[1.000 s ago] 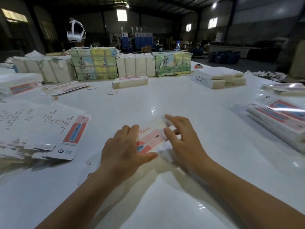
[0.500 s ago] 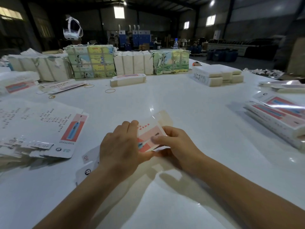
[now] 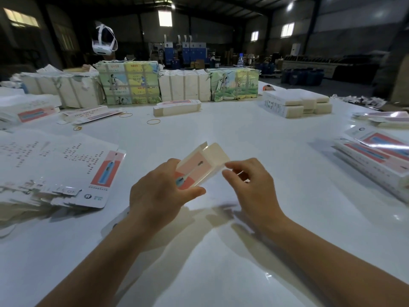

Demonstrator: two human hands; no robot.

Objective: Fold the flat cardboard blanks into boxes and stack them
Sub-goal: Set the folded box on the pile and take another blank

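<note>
At centre frame the left hand (image 3: 162, 191) grips a partly opened box (image 3: 200, 166) lifted off the white table (image 3: 221, 262), thumb across its printed face. The right hand (image 3: 250, 185), fingers loosely curled, pinches its right edge. Flat blanks (image 3: 66, 171) lie at left, finished boxes (image 3: 374, 160) at right, wrapped bundles (image 3: 130, 85) along the top.

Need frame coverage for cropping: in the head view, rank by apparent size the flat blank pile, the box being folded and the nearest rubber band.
1. Flat blank pile
2. Box being folded, nearer the camera, so flattered
3. Rubber band
</note>
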